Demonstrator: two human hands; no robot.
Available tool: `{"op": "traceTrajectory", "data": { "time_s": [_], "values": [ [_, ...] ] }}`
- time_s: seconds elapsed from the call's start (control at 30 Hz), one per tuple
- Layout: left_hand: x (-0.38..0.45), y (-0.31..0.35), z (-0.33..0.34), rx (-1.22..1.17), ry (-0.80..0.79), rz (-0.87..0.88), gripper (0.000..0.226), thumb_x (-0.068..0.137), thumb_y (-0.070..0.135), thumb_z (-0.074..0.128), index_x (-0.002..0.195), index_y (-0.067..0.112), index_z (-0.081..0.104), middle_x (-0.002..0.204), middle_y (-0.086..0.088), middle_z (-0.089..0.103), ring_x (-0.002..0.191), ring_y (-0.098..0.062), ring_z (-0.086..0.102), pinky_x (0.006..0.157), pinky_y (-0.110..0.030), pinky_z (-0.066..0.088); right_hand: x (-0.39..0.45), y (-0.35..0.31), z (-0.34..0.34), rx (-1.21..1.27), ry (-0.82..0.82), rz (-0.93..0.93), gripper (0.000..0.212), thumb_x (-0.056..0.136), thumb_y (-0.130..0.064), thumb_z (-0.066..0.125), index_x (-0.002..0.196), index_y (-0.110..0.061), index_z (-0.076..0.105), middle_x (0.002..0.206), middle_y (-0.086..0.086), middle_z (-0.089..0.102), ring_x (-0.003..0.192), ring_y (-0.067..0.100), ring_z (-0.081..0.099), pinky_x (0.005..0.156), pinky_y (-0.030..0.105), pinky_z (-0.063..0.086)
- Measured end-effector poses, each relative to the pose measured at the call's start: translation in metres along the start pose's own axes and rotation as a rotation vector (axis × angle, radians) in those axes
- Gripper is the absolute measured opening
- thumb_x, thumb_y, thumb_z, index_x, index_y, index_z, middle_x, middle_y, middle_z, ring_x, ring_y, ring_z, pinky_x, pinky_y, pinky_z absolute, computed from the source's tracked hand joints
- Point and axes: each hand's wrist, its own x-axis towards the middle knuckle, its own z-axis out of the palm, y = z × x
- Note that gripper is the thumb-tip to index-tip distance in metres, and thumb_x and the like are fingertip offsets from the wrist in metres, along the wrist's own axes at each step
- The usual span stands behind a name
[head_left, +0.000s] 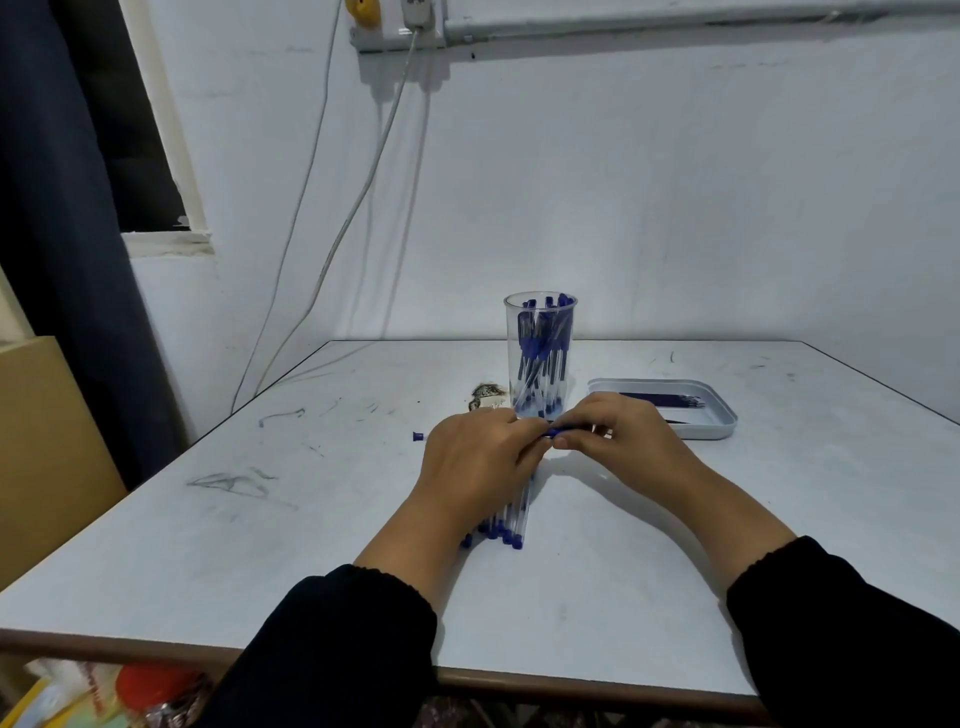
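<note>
Counts first, as they read on my feed: two hands, a left hand (478, 457) and a right hand (623, 436), with one thin blue pen (563, 431) between them. I also count one tall clear plastic cup (540, 358), one shallow white rounded tray (724, 421) and one small blue cap piece (418, 436) lying alone. The pens standing in the cup are too crowded for me to count. A bundle of clear pens with blue ends (506, 525) lies on the scuffed white surface (260, 545). I make out five or six ends, with the rest hidden under the wrist.

The left hand lies palm down across the far part of that bundle, fingers curled toward the right. The right hand comes in from the other side, knuckles up, thumb and forefinger closed. Both pinch the thin blue pen, which lies level between the fingertips just in front of the cup's base. Only a short dark blue stretch of it shows; fingers cover the rest.

The tray sits right of the cup and holds a few thin dark sticks (670, 400). Black sleeves (353, 649) cover both forearms.
</note>
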Motion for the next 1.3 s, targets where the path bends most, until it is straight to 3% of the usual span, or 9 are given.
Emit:
{"op": "traceTrajectory", "data": {
  "time_s": [0.17,0.3,0.47,0.53,0.63,0.87,1.0,1.07,1.3],
  "values": [
    [0.000,-0.002,-0.001,-0.002,-0.055,-0.027,0.027,0.089,0.050,0.049,0.084,0.035,0.070,0.049,0.006,0.050,0.042,-0.015,0.044,0.039,-0.018,0.022,0.000,0.003,-0.001,0.020,0.000,0.019,0.011,0.082,-0.016,0.074,0.087,-0.026,0.076,0.083,-0.012,0.064,0.077,-0.005,0.056,0.070,0.007,0.038],
    [0.001,-0.003,-0.001,-0.043,-0.058,-0.028,0.026,0.088,0.047,0.048,0.090,0.034,0.071,0.054,0.007,0.050,0.048,-0.016,0.048,0.041,-0.019,0.017,0.002,0.005,-0.002,0.012,-0.011,0.045,0.012,0.083,-0.018,0.073,0.087,-0.029,0.075,0.085,-0.012,0.063,0.078,-0.005,0.054,0.069,0.007,0.037],
    [-0.001,-0.012,0.009,-0.005,-0.024,-0.111,0.028,0.091,0.015,0.057,0.117,0.019,0.064,0.081,-0.003,0.065,0.073,-0.024,0.054,0.056,-0.028,0.035,0.002,0.018,-0.004,-0.033,0.031,0.236,0.010,0.089,-0.021,0.066,0.098,-0.024,0.071,0.090,-0.006,0.065,0.084,0.006,0.057,0.071,0.015,0.040],
    [-0.001,-0.012,0.008,-0.029,-0.069,-0.171,0.029,0.096,0.016,0.049,0.124,0.016,0.059,0.098,-0.004,0.066,0.088,-0.025,0.053,0.068,-0.033,0.038,0.000,0.022,-0.002,-0.096,-0.020,0.315,0.012,0.090,-0.024,0.065,0.102,-0.021,0.068,0.093,-0.002,0.065,0.088,0.014,0.060,0.077,0.025,0.047],
    [-0.001,-0.007,0.002,-0.105,-0.072,-0.260,0.024,0.099,0.021,0.043,0.119,0.016,0.055,0.104,-0.002,0.061,0.095,-0.021,0.049,0.078,-0.032,0.038,-0.001,0.023,0.003,-0.303,-0.109,0.298,0.015,0.091,-0.028,0.062,0.100,-0.020,0.069,0.099,-0.002,0.065,0.095,0.016,0.058,0.084,0.035,0.048],
    [-0.001,-0.008,0.003,-0.196,-0.067,-0.247,0.019,0.096,0.011,0.048,0.111,0.011,0.061,0.099,-0.003,0.061,0.095,-0.019,0.050,0.075,-0.027,0.038,0.000,0.017,0.008,-0.402,-0.093,0.242,0.023,0.096,-0.033,0.053,0.106,-0.021,0.070,0.098,-0.001,0.061,0.093,0.017,0.056,0.076,0.031,0.044],
    [-0.001,-0.011,0.008,-0.151,-0.005,-0.078,0.014,0.085,0.009,0.066,0.098,0.013,0.069,0.084,-0.002,0.067,0.080,-0.023,0.054,0.063,-0.032,0.043,0.001,0.001,0.012,0.088,0.124,0.307,0.025,0.098,-0.030,0.052,0.087,-0.015,0.069,0.076,-0.002,0.064,0.067,0.003,0.057,0.059,0.016,0.044],
    [-0.001,-0.011,0.009,-0.151,0.030,-0.037,0.012,0.084,0.013,0.067,0.096,0.013,0.069,0.082,-0.001,0.067,0.077,-0.022,0.053,0.061,-0.032,0.043,0.001,-0.007,0.015,0.315,0.103,0.361,0.034,0.098,-0.032,0.052,0.081,-0.009,0.068,0.067,0.002,0.065,0.052,0.003,0.054,0.054,0.017,0.043],
    [-0.001,-0.010,0.009,-0.148,0.077,-0.041,0.008,0.085,0.016,0.066,0.090,0.011,0.069,0.076,0.000,0.067,0.071,-0.020,0.054,0.058,-0.030,0.042,0.001,-0.014,0.018,0.548,0.052,0.389,0.006,0.090,-0.004,0.062,0.086,-0.004,0.067,0.074,0.011,0.064,0.060,0.011,0.055,0.050,0.012,0.043]
  ]
}}
